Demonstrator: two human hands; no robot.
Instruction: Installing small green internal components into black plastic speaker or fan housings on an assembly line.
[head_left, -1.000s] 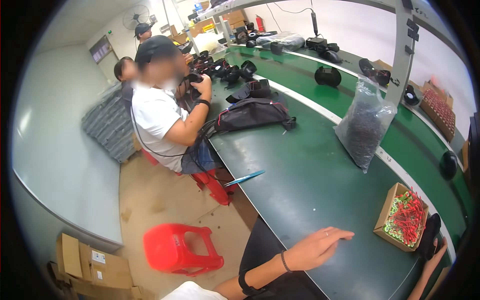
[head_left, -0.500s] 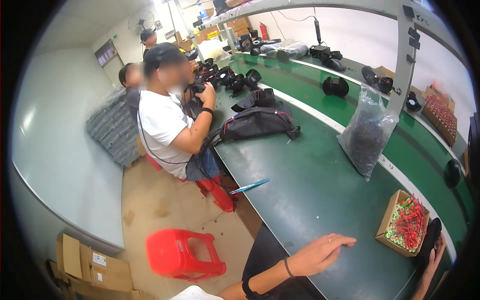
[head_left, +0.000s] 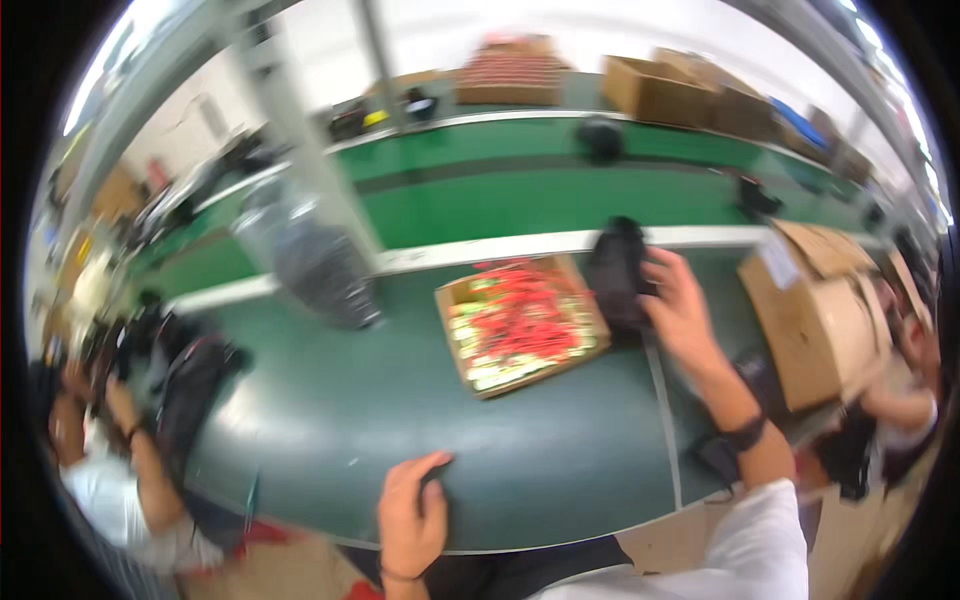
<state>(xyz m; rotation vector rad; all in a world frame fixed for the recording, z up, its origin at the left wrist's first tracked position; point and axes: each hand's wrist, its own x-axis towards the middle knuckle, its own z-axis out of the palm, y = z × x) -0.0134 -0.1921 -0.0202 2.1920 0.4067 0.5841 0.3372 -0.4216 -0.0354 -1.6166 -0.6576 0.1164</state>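
Note:
Near the table's front edge is my left hand (head_left: 412,515), its thumb and fingers apart, nothing plainly held. A dark patch between the thumb and fingers is too blurred to make out. Farther off to the right, my right hand (head_left: 680,305) grips the right side of a black, rounded object (head_left: 615,275) whose kind blur hides. Directly left of that object sits a shallow cardboard box (head_left: 478,388) packed with small green-and-white cylindrical parts and red wire leads (head_left: 525,315).
Behind the table runs a green conveyor belt (head_left: 470,205) with black parts on it. A clear bag of dark pieces (head_left: 320,265) leans near the metal post (head_left: 300,150). An open carton (head_left: 800,320) stands right. Co-workers sit at left (head_left: 130,500) and right (head_left: 895,400).
My view has swung right, bringing the box of wired parts to the middle and the right-hand carton into sight. My right hand stays on the black object.

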